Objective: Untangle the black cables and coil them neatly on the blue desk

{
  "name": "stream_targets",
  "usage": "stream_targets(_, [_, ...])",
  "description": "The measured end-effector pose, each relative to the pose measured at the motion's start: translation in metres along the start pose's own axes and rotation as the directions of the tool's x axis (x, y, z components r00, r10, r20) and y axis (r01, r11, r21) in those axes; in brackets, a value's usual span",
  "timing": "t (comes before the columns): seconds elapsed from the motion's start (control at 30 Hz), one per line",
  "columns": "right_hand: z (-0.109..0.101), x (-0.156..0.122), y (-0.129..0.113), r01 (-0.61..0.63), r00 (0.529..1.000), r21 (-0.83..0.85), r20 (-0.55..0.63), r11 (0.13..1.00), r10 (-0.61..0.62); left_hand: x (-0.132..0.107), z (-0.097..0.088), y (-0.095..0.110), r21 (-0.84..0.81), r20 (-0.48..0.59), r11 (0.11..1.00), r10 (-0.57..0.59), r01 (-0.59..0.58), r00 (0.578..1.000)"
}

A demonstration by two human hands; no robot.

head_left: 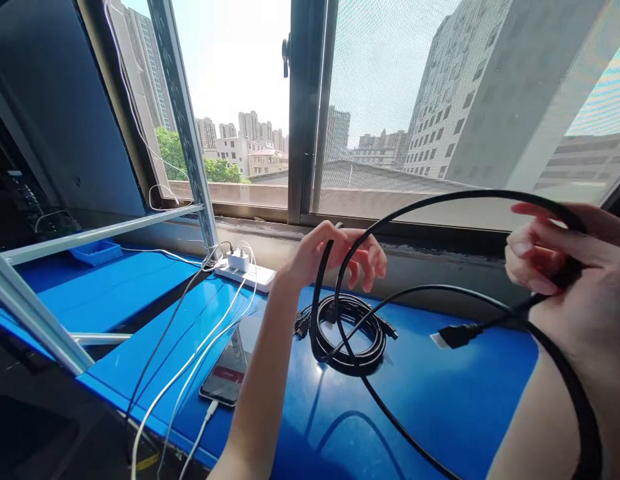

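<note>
My right hand (pixel 570 253), at the right edge, is closed around a black HDMI cable (pixel 455 195). One end of it, a connector (pixel 457 336) with a pale tip, sticks out to the left below my fingers. Wide loops of the cable arch across to my left hand (pixel 343 257), whose fingers are curled, with a strand running up between thumb and forefinger. Below my left hand, a coiled black cable (pixel 375 357) with dark plugs lies on the blue tabletop (pixel 440 407). Some strands overlap the coil from my view.
Left of my forearm, a phone (pixel 223 377) lies with a white charging cable (pixel 207 417) at its end. A white power strip (pixel 263 279) holds a charger (pixel 238 260). A metal frame (pixel 190 133) stands left, near a blue tray (pixel 96 252). Windows line the back.
</note>
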State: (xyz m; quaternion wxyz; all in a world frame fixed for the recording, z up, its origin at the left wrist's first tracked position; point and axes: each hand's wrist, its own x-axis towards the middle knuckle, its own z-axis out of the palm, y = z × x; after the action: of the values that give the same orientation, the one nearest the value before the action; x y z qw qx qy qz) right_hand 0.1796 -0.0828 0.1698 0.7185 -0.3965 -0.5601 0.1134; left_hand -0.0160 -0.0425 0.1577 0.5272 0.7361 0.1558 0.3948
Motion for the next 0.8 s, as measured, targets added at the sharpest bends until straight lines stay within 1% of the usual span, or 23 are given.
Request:
stream_targets(0.03, [0.001,-0.002,-0.001,-0.059,0.997,0.062,-0.045,0.996,0.062,0.000,0.000,0.000,0.003,-0.045,1.000,-0.022,0.022,0.999])
stream_targets(0.07, [0.002,-0.004,-0.003,-0.112,0.991,0.106,-0.065,0.988,0.119,0.000,0.001,0.000,-0.003,-0.099,0.999,-0.041,0.041,0.994])
stream_targets(0.1, [0.003,-0.006,-0.004,-0.153,0.986,0.119,-0.047,0.981,0.159,0.000,0.002,0.000,-0.015,-0.156,0.999,-0.044,0.043,0.987])
stream_targets(0.13, [0.003,-0.007,-0.006,-0.175,0.984,0.091,0.006,0.980,0.176,0.000,0.002,0.001,-0.028,-0.206,0.999,-0.027,0.022,0.978])
stream_targets(0.2, [0.001,-0.009,-0.007,-0.196,0.977,0.024,0.087,0.980,0.194,0.000,0.002,0.002,-0.019,-0.268,0.998,0.058,-0.065,0.962])
stream_targets(0.27, [-0.003,-0.009,-0.005,-0.186,0.977,-0.025,0.098,0.982,0.187,-0.001,0.001,0.004,0.063,-0.310,0.985,0.170,-0.158,0.935])
stream_targets(0.37, [-0.012,-0.006,0.001,-0.132,0.987,-0.091,0.083,0.987,0.140,-0.004,-0.005,0.004,0.199,-0.381,0.949,0.305,-0.244,0.873])
stream_targets(0.4, [-0.015,-0.005,0.003,-0.114,0.988,-0.110,0.096,0.987,0.125,-0.005,-0.008,0.004,0.218,-0.412,0.941,0.327,-0.257,0.851])
stream_targets(0.47, [-0.020,-0.004,0.007,-0.077,0.983,-0.141,0.153,0.987,0.098,-0.007,-0.014,0.004,0.231,-0.474,0.939,0.336,-0.253,0.814])
stream_targets(0.53, [-0.022,-0.003,0.008,-0.062,0.972,-0.169,0.212,0.984,0.098,-0.008,-0.018,0.005,0.254,-0.520,0.939,0.335,-0.232,0.786])
stream_targets(0.57, [-0.022,-0.002,0.008,-0.071,0.971,-0.180,0.212,0.981,0.109,-0.009,-0.020,0.005,0.273,-0.530,0.936,0.338,-0.220,0.778])
stream_targets(0.6, [-0.021,-0.002,0.008,-0.092,0.975,-0.185,0.183,0.978,0.126,-0.010,-0.022,0.005,0.293,-0.535,0.932,0.344,-0.212,0.772])
stream_targets(0.67, [-0.017,-0.002,0.008,-0.170,0.980,-0.184,0.069,0.968,0.185,-0.011,-0.024,0.006,0.340,-0.545,0.918,0.370,-0.205,0.752])
stream_targets(0.73, [-0.013,-0.002,0.009,-0.241,0.971,-0.180,-0.048,0.954,0.236,-0.012,-0.025,0.008,0.401,-0.561,0.893,0.414,-0.203,0.716])
stream_targets(0.8, [-0.011,-0.001,0.011,-0.286,0.956,-0.193,-0.125,0.939,0.266,-0.013,-0.025,0.010,0.466,-0.567,0.860,0.470,-0.207,0.676])
